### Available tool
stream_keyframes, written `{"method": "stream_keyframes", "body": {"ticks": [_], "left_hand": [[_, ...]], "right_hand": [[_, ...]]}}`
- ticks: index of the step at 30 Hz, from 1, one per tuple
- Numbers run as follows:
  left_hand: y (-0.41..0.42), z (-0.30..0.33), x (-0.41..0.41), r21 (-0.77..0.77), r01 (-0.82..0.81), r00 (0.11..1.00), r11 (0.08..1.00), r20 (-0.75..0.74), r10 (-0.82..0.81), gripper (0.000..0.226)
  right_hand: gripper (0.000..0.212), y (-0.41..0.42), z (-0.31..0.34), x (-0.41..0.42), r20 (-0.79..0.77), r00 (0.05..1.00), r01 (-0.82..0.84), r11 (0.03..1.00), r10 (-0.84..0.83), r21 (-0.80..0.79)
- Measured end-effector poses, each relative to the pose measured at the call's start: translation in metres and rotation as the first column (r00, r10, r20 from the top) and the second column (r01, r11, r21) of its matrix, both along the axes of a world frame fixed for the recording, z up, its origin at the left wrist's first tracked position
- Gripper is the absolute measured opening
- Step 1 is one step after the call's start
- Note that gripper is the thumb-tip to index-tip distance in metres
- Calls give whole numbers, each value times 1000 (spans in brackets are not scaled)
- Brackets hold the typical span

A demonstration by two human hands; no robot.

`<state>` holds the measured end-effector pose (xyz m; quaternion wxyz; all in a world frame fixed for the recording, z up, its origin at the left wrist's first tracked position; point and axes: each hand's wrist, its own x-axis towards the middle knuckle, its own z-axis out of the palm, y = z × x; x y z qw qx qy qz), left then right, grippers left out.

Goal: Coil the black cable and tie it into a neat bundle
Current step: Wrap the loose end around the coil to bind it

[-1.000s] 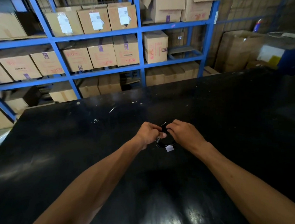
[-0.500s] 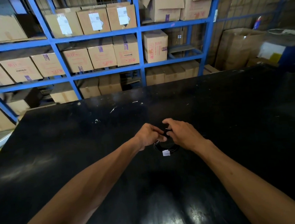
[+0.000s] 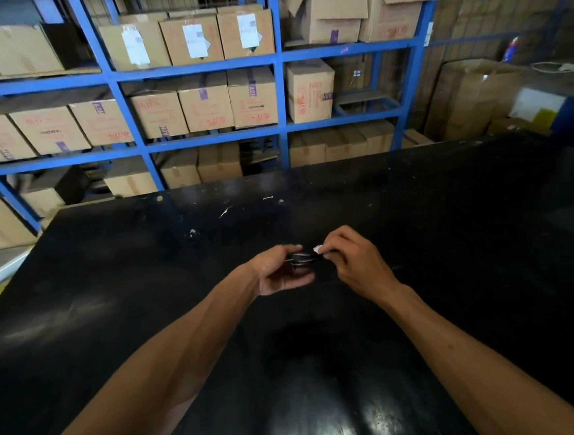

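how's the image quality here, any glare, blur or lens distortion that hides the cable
Head view: wide-angle lens bows the blue shelving outward; overhead light leaves bright glare patches on the glossy black table near the bottom edge; the black cable barely separates from the dark tabletop, clearest where it catches light between the left hand and right hand; left-edge boxes look smeared.

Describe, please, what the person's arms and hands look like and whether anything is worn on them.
Both forearms are bare as far as the frame shows: no sleeves, gloves, watch or wristband. The left hand and right hand are bare too, and no rings can be made out. No markings are visible on either arm.
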<state>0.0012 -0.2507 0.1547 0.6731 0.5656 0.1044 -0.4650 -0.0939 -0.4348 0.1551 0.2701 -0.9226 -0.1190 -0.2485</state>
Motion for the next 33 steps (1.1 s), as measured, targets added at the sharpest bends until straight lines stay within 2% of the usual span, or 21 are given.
{"method": "stream_keyframes", "body": {"ticks": [2,4,5,6,7,8,10,15,21,26,28,30,33], "left_hand": [[1,-3,4,32,-88,987,996,139,83,26],[4,-7,7,59,-147,968,987,213,132,28],[5,-8,6,55,-159,966,986,217,143,28],[8,-10,6,44,-171,965,984,212,158,27],[10,-14,6,27,-182,964,983,204,172,25],[12,-19,6,12,-189,962,982,201,182,23],[15,-29,5,6,-187,961,982,210,181,22],[33,-52,3,151,-193,954,969,261,150,7],[64,-98,0,341,-233,959,911,235,157,18],[75,-138,-2,424,-201,974,883,180,135,8],[78,-152,-1,456,-208,974,866,178,140,14],[81,-162,-1,491,-205,975,847,175,134,17],[87,-173,2,537,-198,979,820,158,133,20]], "right_hand": [[19,2,-8,0,-107,994,44,993,-33,109],[18,8,-15,2,-324,942,201,924,-90,326],[15,12,-16,5,-440,897,281,836,-54,471],[13,16,-16,8,-526,850,353,701,37,620],[12,21,-16,10,-564,814,412,546,139,730],[14,25,-17,12,-568,800,449,433,195,782],[26,30,-24,15,-589,785,502,358,195,787],[43,38,-55,18,-728,665,634,389,167,668],[24,58,-106,26,-820,552,649,540,151,536],[24,78,-146,35,-881,467,670,619,78,410],[17,87,-160,40,-905,423,662,672,30,332],[9,95,-167,44,-919,390,586,785,-53,203],[23,103,-174,48,-912,393,536,836,-120,121]]}}
